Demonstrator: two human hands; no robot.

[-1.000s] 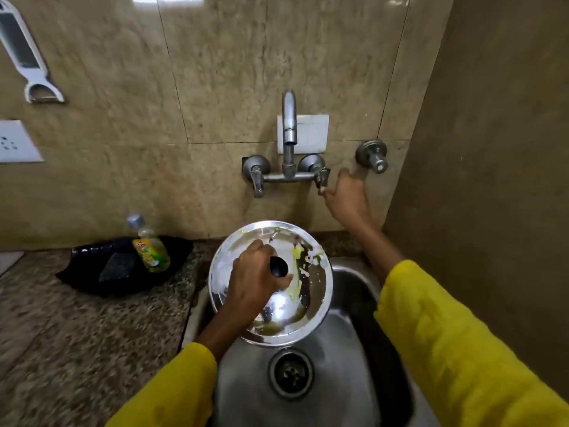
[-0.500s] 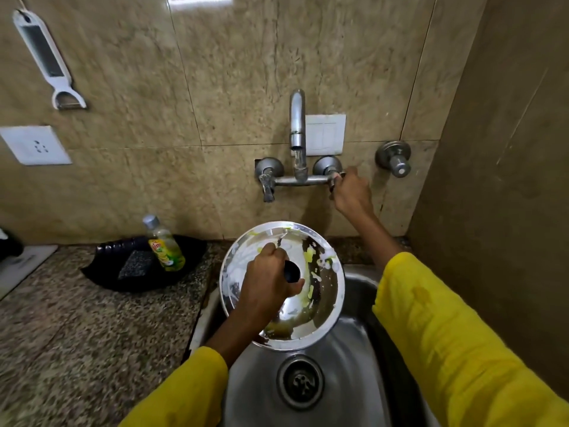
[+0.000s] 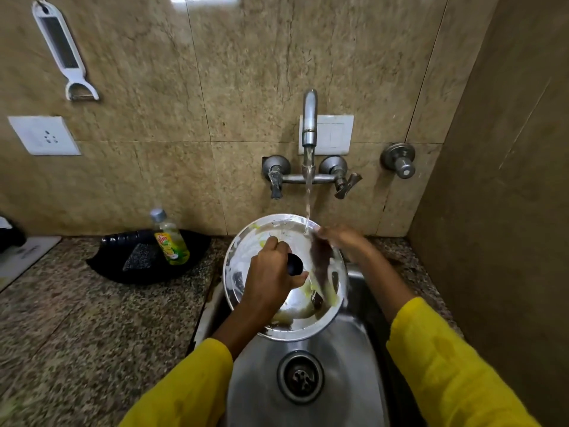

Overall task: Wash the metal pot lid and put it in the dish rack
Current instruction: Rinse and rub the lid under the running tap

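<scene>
A round shiny metal pot lid [image 3: 246, 245] with a black knob [image 3: 294, 264] and yellow-green smears tilts over the steel sink [image 3: 348, 352]. My left hand [image 3: 271, 278] is closed around the knob and holds the lid up. My right hand [image 3: 345, 241] rests with its fingers on the lid's far right rim, right where a thin stream of water from the wall tap [image 3: 309, 118] lands. No dish rack is in view.
A dish soap bottle [image 3: 171, 238] and a scrub pad [image 3: 138, 257] sit in a black tray [image 3: 110, 266] on the granite counter at left. Tap handles [image 3: 345, 183] and a wall valve [image 3: 400, 164] are behind the sink. The drain [image 3: 300, 377] lies below the lid.
My right hand left the right tap handle and came down to the lid's rim. Water now runs from the tap onto the lid. The left hand kept its hold on the knob.
</scene>
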